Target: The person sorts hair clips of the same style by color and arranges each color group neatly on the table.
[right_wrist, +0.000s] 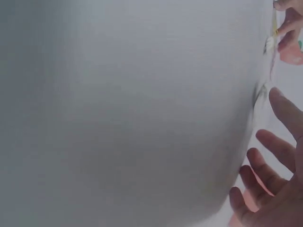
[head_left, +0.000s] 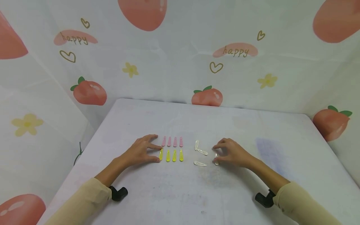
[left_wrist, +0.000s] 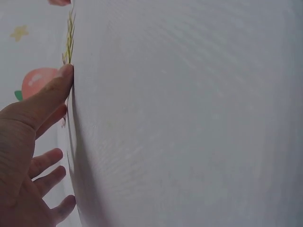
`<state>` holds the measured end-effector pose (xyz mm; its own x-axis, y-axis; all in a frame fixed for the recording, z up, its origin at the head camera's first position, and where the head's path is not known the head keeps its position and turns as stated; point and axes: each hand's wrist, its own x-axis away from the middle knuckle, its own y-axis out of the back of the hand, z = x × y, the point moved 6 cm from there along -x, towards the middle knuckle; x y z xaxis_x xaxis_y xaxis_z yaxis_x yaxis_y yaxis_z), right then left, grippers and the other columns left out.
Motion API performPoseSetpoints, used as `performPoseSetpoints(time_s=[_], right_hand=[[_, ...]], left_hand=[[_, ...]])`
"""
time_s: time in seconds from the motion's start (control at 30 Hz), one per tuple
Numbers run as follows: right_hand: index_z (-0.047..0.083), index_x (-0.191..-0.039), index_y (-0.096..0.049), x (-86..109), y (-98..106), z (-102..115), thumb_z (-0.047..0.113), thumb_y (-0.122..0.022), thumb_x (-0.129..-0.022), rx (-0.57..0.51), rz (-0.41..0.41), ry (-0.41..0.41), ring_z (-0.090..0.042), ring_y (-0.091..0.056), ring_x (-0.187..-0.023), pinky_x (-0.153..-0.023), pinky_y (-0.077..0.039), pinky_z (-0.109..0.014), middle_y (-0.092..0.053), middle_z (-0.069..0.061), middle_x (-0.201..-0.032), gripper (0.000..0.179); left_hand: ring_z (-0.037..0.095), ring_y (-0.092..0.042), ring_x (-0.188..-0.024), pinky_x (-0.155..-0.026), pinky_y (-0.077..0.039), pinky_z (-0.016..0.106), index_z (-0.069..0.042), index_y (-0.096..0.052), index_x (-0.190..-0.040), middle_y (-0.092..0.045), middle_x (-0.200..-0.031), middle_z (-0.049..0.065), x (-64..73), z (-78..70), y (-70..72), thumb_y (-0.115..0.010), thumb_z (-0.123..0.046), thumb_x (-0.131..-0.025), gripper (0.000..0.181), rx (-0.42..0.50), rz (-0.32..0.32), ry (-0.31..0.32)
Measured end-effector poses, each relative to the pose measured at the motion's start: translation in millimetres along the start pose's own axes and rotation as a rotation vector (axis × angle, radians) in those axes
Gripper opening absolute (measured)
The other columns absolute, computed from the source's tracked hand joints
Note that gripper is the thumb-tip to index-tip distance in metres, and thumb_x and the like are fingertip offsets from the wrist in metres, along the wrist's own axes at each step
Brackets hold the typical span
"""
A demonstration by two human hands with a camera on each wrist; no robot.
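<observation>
Left of centre on the table, my left hand [head_left: 142,150] spans the leftmost yellow snap hair clip [head_left: 161,154], index fingertip at its top end and thumb at its bottom end. Other yellow clips [head_left: 174,155] stand in a row beside it, under a row of pink clips [head_left: 175,142]. On the right, my right hand [head_left: 232,153] has its thumb tip at a white hair clip [head_left: 216,158], its index finger apart above. The right wrist view shows the right hand's fingers [right_wrist: 270,142] spread. To that hand's left lie three more white clips [head_left: 200,163] at uneven angles.
A white cloth covers the table [head_left: 180,197]. Behind it hangs a backdrop curtain [head_left: 174,56] with peaches, flowers and lettering. Black wrist mounts [head_left: 119,193] sit below both sleeves. A thin dark cord [head_left: 78,153] shows by the table's left edge.
</observation>
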<state>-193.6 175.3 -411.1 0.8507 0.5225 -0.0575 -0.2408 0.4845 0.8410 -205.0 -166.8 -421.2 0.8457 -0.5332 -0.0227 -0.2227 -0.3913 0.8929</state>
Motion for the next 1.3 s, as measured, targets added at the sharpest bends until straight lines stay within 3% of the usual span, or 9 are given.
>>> performPoseSetpoints(time_s=[0.3,0.93,1.13,1.3], right_hand=[[0.011,-0.109,-0.076,10.2,-2.2,0.6,0.038,-0.090,-0.070,0.015,-0.003,0.049,-0.026,-0.054,-0.108,-0.094,-0.045,-0.048,-0.061,0.000,-0.110,0.049],[0.011,-0.109,-0.076,11.2,-2.1,2.7,0.031,-0.091,-0.070,0.041,-0.014,0.063,-0.026,-0.056,-0.108,-0.094,-0.046,-0.049,-0.062,-0.001,-0.110,0.047],[0.010,-0.109,-0.076,11.6,-2.7,3.0,0.030,-0.091,-0.070,0.051,-0.027,0.070,-0.026,-0.056,-0.108,-0.094,-0.047,-0.049,-0.062,-0.001,-0.109,0.046],[0.010,-0.108,-0.077,11.7,-3.5,1.9,0.031,-0.091,-0.069,0.053,-0.036,0.068,-0.025,-0.056,-0.106,-0.093,-0.048,-0.049,-0.062,-0.001,-0.109,0.046]], left_hand=[[0.038,-0.040,-0.138,-0.106,-0.036,0.061,-0.016,-0.075,-0.119,-0.048,-0.148,0.016,0.5,-0.2,-0.6,-0.087,-0.043,-0.073,0.054,-0.007,-0.034,-0.027],[0.037,-0.043,-0.136,-0.104,-0.039,0.060,-0.015,-0.076,-0.117,-0.051,-0.145,0.014,2.4,-7.1,2.4,-0.088,-0.040,-0.073,0.052,0.035,-0.067,-0.072],[0.034,-0.047,-0.132,-0.102,-0.042,0.056,-0.015,-0.077,-0.114,-0.053,-0.142,0.012,-1.1,-32.5,2.9,-0.087,-0.036,-0.075,0.045,0.034,-0.113,-0.173],[0.029,-0.048,-0.133,-0.107,-0.039,0.055,-0.015,-0.078,-0.111,-0.054,-0.142,0.011,-10.8,-65.0,-6.8,-0.085,-0.035,-0.079,0.038,0.000,-0.080,-0.257]])
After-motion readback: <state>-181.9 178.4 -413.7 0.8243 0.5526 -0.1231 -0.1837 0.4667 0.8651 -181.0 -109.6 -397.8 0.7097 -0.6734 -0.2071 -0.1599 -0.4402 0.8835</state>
